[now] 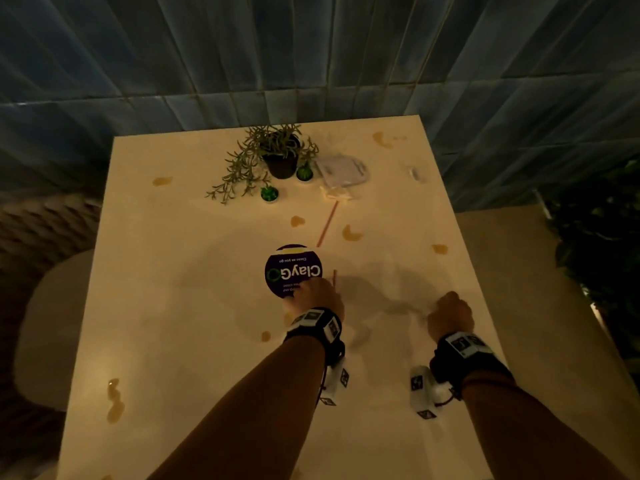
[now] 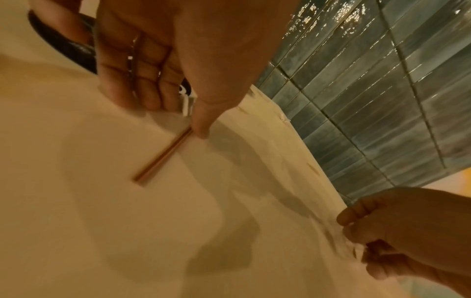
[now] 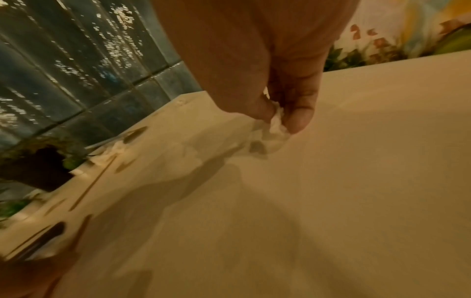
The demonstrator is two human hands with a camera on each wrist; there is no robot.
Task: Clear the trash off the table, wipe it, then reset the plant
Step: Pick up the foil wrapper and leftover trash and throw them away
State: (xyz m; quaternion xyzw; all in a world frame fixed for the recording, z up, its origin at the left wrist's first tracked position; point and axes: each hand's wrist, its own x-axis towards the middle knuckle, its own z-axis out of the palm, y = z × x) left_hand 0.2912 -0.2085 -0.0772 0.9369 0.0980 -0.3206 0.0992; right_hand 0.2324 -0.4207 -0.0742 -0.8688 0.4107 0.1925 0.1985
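- The table (image 1: 166, 306) is pale and square, its far edge against a wall of blue-grey tiles (image 1: 311, 46); amber spill marks (image 1: 115, 400) dot its top from the near left corner to the far right corner.
- The plant (image 1: 277, 150), trailing green in a dark pot, stands at the middle of the far edge, with two small green cactus-like pieces (image 1: 269, 194) just in front of it.
- A round purple sign (image 1: 292, 270) printed "ClayGo" lies flat near the table's centre.
- The left hand (image 1: 317, 296) rests at the sign's near edge; in the left wrist view the thumb and a fingertip pinch one end of a short orange-brown stick (image 2: 163, 155), whose other end lies on the table, while the other fingers (image 2: 137, 84) curl inward.
- A longer thin orange stick (image 1: 327, 225) lies beyond the sign, pointing toward the far edge.
- A crumpled wrapper (image 1: 337, 194) and a flat clear plastic packet (image 1: 343, 169) lie right of the plant, near the far edge.
- The right hand (image 1: 450, 315) is toward the right edge; its fingers (image 3: 298, 113) and thumb are closed on a crumpled white tissue (image 3: 274, 131) that touches the table.
- A small clear scrap (image 1: 414, 173) lies near the far right corner.
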